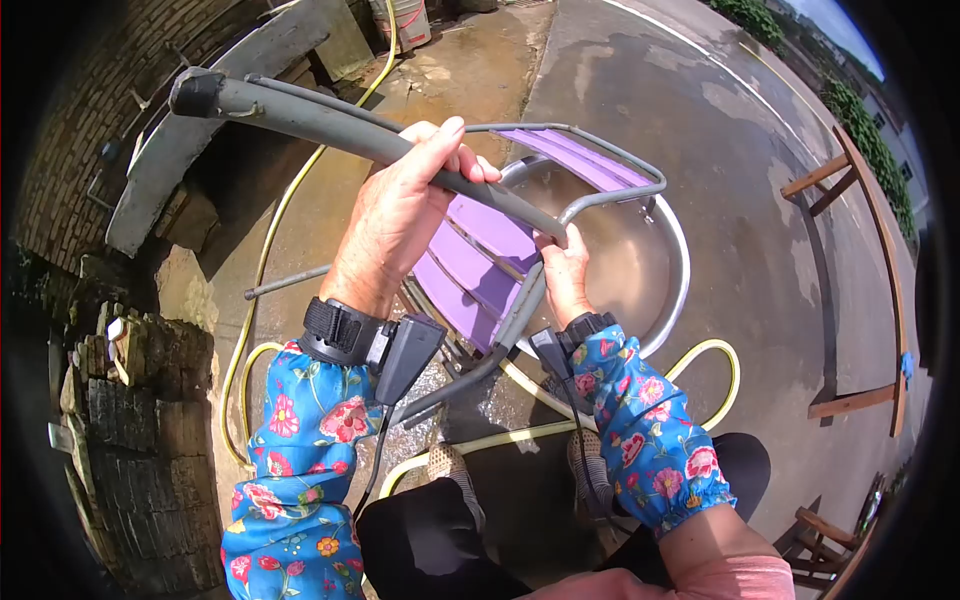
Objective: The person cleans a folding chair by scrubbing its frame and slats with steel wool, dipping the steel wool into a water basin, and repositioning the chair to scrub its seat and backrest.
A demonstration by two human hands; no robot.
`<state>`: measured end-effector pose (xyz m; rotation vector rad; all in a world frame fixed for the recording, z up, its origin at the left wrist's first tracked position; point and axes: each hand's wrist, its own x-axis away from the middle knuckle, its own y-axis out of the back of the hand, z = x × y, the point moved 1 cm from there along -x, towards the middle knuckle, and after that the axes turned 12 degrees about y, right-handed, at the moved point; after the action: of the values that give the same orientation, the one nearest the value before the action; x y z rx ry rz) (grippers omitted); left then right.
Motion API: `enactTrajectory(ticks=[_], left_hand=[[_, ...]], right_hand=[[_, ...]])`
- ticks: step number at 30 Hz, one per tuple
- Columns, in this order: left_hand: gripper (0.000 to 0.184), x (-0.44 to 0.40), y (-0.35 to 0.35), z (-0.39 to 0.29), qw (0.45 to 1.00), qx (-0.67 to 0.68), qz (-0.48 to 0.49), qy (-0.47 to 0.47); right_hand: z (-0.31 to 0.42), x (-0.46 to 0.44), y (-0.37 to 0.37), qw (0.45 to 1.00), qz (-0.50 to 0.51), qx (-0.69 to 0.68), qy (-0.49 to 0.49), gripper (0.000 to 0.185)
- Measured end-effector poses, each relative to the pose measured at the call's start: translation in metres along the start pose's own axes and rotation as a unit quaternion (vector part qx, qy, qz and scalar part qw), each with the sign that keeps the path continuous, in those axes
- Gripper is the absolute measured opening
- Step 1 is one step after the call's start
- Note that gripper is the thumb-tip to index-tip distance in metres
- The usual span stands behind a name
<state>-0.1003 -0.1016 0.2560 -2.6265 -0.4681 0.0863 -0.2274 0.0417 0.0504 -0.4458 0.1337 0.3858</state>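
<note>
A chair with a grey tube frame (300, 118) and purple slats (485, 255) is tilted over a large round metal basin (625, 265). My left hand (410, 195) is wrapped round one grey tube, whose dark-capped end points to the upper left. Lower down, near a joint of the frame, my right hand (565, 270) grips the tubing with the thumb on top. The basin holds cloudy brownish water, and part of the slats overlaps its rim. Both forearms wear blue floral sleeves.
A yellow hose (265, 250) loops over the wet ground around my feet. Stacked stone or wood (150, 450) stands at the left, below a grey slab (160, 190). A bucket (408, 22) is at the top. A wooden frame (885, 270) stands at the right.
</note>
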Motion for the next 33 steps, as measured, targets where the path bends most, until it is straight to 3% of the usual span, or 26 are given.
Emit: enactTrajectory(ticks=[3,4,7,9,11,12,14,15,16,18,20,21,23,26,27,28,30,31,32,33], left_hand=[[0.029,-0.020,-0.028,-0.006,0.993,-0.114,-0.012,0.006],[0.028,-0.030,-0.034,-0.010,0.989,-0.138,-0.035,0.038],[0.027,-0.065,-0.046,-0.019,0.989,-0.144,0.014,0.010],[0.029,-0.078,-0.043,-0.019,0.988,-0.153,0.011,0.016],[0.030,-0.088,-0.043,-0.023,0.987,-0.158,-0.007,0.021],[0.030,-0.091,-0.046,-0.024,0.984,-0.179,0.000,0.014],[0.029,-0.100,-0.048,-0.022,0.979,-0.200,0.014,0.022],[0.037,-0.108,-0.047,-0.020,0.967,-0.253,0.021,0.018],[0.037,-0.106,-0.061,-0.019,0.951,-0.305,-0.034,0.025],[0.046,-0.108,-0.079,-0.022,0.914,-0.392,-0.092,0.042],[0.060,-0.107,-0.097,-0.027,0.880,-0.452,-0.135,0.054],[0.059,-0.100,-0.100,-0.032,0.889,-0.439,-0.109,0.075],[0.059,-0.107,-0.085,-0.044,0.865,-0.491,0.003,0.104],[0.056,-0.084,-0.073,-0.051,0.835,-0.533,-0.042,0.132],[0.055,-0.074,-0.069,-0.056,0.824,-0.546,-0.057,0.141],[0.050,-0.054,-0.064,-0.066,0.811,-0.579,-0.032,0.077],[0.051,0.002,-0.051,-0.091,0.787,-0.612,-0.062,0.035],[0.058,0.040,-0.040,-0.111,0.777,-0.616,-0.120,0.055],[0.074,0.068,-0.006,-0.130,0.733,-0.650,-0.185,0.079],[0.070,0.107,0.011,-0.145,0.702,-0.655,-0.265,0.089]], right_hand=[[0.016,-0.018,0.005,0.995,-0.027,0.093,0.011,0.023],[0.015,-0.027,0.008,0.995,-0.027,0.094,0.013,0.023],[0.014,-0.056,0.018,0.991,0.001,0.132,0.023,0.024],[0.016,-0.067,0.025,0.983,0.064,0.173,0.025,0.042],[-0.013,-0.076,0.044,0.981,0.059,0.186,0.014,0.058],[-0.012,-0.076,0.046,0.981,0.060,0.183,0.015,0.058],[0.005,-0.054,0.050,0.920,0.011,0.375,0.115,0.069],[0.049,-0.051,0.041,0.931,0.007,0.349,0.105,0.071],[0.075,-0.056,0.037,0.927,-0.007,0.330,0.176,0.072],[0.130,-0.072,0.014,0.905,0.044,0.310,0.288,0.069],[0.165,-0.092,-0.013,0.886,0.167,0.273,0.335,0.071],[0.167,-0.100,-0.028,0.911,0.198,0.218,0.287,0.059],[0.187,-0.117,-0.038,0.878,0.242,0.325,0.253,0.029],[0.178,-0.132,-0.040,0.854,0.305,0.278,0.317,0.030],[0.184,-0.128,-0.039,0.867,0.308,0.280,0.276,0.028],[0.187,-0.127,-0.037,0.870,0.312,0.271,0.270,0.028],[0.193,-0.129,-0.031,0.861,0.289,0.310,0.283,0.027],[0.194,-0.132,-0.028,0.853,0.277,0.331,0.293,0.026],[0.191,-0.136,-0.027,0.860,0.258,0.349,0.267,0.027],[0.189,-0.138,-0.027,0.861,0.258,0.346,0.269,0.027]])
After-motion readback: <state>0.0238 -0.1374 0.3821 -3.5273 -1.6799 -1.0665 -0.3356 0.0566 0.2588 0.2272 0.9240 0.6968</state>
